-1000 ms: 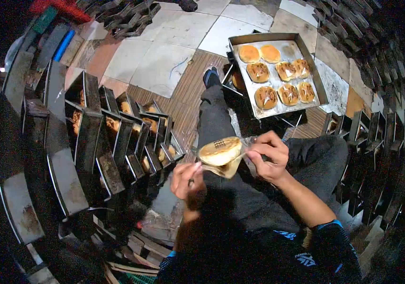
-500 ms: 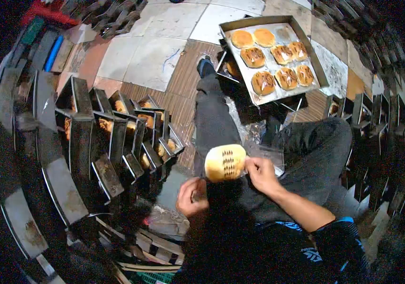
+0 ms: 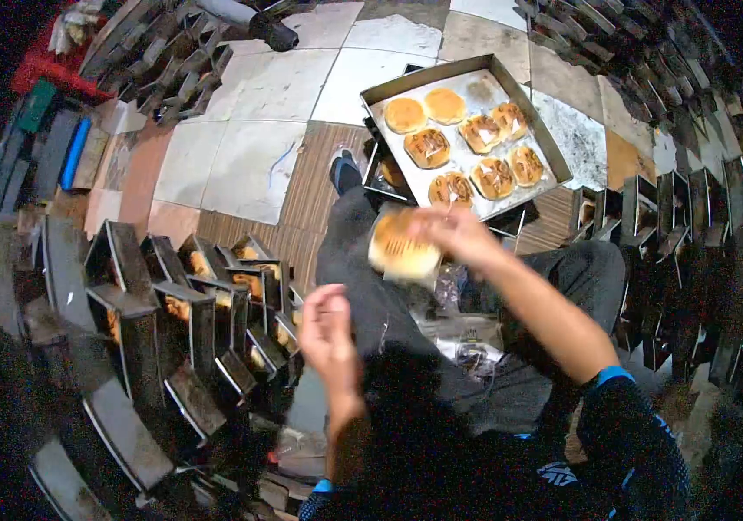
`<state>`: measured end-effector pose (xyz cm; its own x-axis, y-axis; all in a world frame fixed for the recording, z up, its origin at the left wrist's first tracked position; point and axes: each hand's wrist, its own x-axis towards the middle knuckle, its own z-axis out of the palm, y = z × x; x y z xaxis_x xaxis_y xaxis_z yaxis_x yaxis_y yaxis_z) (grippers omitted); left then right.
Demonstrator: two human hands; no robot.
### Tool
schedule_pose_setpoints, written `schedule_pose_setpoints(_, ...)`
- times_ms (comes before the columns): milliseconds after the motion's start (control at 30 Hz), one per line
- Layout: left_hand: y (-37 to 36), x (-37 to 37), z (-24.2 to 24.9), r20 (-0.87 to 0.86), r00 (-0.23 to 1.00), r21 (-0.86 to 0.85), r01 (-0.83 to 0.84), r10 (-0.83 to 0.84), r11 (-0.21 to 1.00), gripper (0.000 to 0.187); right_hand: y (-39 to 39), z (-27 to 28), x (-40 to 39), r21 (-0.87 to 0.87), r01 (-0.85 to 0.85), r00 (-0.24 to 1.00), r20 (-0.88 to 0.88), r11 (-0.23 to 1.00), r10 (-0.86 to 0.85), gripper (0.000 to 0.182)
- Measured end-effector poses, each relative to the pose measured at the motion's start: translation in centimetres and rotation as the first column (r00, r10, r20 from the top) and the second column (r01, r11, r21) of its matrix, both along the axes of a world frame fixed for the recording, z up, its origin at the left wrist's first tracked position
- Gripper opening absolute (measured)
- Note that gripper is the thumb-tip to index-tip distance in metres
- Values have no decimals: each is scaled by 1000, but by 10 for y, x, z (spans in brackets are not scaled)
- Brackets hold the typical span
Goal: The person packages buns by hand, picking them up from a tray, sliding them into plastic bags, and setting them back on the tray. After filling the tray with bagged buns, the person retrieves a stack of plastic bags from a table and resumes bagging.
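Out over my lap, my right hand grips a round flat bun by its upper right edge. Rows of dark marks run across the bun's golden top, blurred by motion. What looks like clear plastic shows at its lower edge. To the left, my left hand is raised with nothing in it, fingers loosely apart. Just beyond the right hand, a square metal tray holds several golden buns, most with brown patterned tops and two plain. The lower tray edge is partly behind my right hand.
Stacked dark metal pans with bread in them stand at my left. More pans are stacked on the right. Clear plastic bags lie on my lap. A dark cylindrical object is at the far floor.
My right hand has carried the bun up and forward, towards the tray. My left hand has lifted and its fingers have spread. The view has shifted, with the tray now further left.
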<state>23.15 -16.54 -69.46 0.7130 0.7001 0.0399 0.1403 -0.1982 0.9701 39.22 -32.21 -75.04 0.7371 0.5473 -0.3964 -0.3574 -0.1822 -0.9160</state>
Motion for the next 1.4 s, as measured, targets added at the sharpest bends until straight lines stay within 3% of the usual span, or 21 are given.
schedule_pose_setpoints(100, -48, 11, -42, -285, 830, -385, 358, -478, 851, 45, -20, -39, 94, -163, 283, 931, -190, 945, -311, 33)
schedule_pose_setpoints(167, -94, 19, -58, -505, 759, 217, 572, -410, 791, 60, -52, -95, 179, -123, 373, 919, -90, 920, -385, 28)
schedule_pose_setpoints(233, -116, 20, -86, -735, 512, 54, 698, -445, 714, 62, -93, -118, 232, -166, 565, 813, 282, 808, -510, 27)
schedule_pose_setpoints(267, -123, 15, -108, -782, 435, -14, 703, -446, 711, 60, -110, -127, 245, -257, 675, 699, 525, 692, -486, 24)
schedule_pose_setpoints(333, -121, 14, -127, -772, 299, -151, 771, -561, 619, 56, -114, -100, 215, -575, 643, 737, 645, 506, -204, 21)
schedule_pose_setpoints(367, -119, 14, -131, -738, 147, -283, 819, -658, 500, 52, -118, -97, 191, -614, 418, 859, 507, 670, -72, 24)
schedule_pose_setpoints(400, -115, 11, -132, -740, 152, -275, 820, -655, 501, 52, -125, -99, 164, -603, 161, 925, 368, 781, 93, 27)
schedule_pose_setpoints(467, -106, 1, -132, -419, 553, -48, 779, -720, 626, 32, -119, -69, 68, -447, -326, 922, 45, 833, 385, 27)
schedule_pose_setpoints(500, -97, 2, -103, -337, 606, -97, 739, -721, 666, 21, -113, -32, 27, -346, -579, 744, 147, 738, 652, 26)
schedule_pose_setpoints(533, -93, -1, -100, -342, 590, -97, 752, -731, 652, 21, -118, -24, -11, -236, -650, 699, 189, 722, 690, 22)
schedule_pose_setpoints(667, -95, -7, -75, -414, 562, 13, 790, -716, 613, 37, -126, 12, -101, -400, -327, 876, 211, 856, 434, 9)
schedule_pose_setpoints(733, -104, -4, -53, -528, 557, -131, 692, -641, 709, 40, -134, 0, -105, -343, -101, 686, 656, 934, 315, 5)
schedule_pose_setpoints(800, -102, -10, -62, -416, 642, -5, 706, -644, 708, 40, -138, 27, -90, -234, 188, 490, 864, 954, 115, 7)
schedule_pose_setpoints(867, -91, -3, -66, -268, 650, 23, 742, -711, 670, 34, -144, 55, -81, -94, 460, 606, 760, 883, -235, 11)
schedule_pose_setpoints(933, -80, 5, -79, 174, 791, -280, 611, -587, 741, 14, -144, 65, -69, 18, 599, 668, 541, 800, -512, 15)
schedule_pose_setpoints(1000, -76, 24, -44, 180, 968, -793, 249, -176, 557, 15, -132, 73, -69, 8, 537, 788, 352, 844, -505, 15)
schedule_pose_setpoints(1100, -37, 39, -53, 104, 993, -542, 99, -51, 835, 16, -94, 91, -67, 55, 378, 725, 604, 924, -332, 10)
schedule_pose_setpoints(1267, 9, 45, -54, 315, 944, -555, 100, 97, 826, 21, -45, 88, -15, 192, 105, 585, 782, 976, -216, 17)
schedule_pose_setpoints(1333, 13, 59, -55, 247, 969, -84, 2, 19, 996, 29, -25, 71, 3, 442, -155, 635, 729, 884, -254, 18)
schedule_pose_setpoints(1367, 25, 51, -57, 120, 991, -609, 19, 68, 793, 41, -13, 72, 14, 439, -204, 647, 731, 875, -215, 13)
schedule_pose_setpoints(1400, 34, 40, -73, 58, 998, -378, -7, 31, 926, 43, -3, 70, 25, 434, -255, 656, 734, 864, -175, 11)
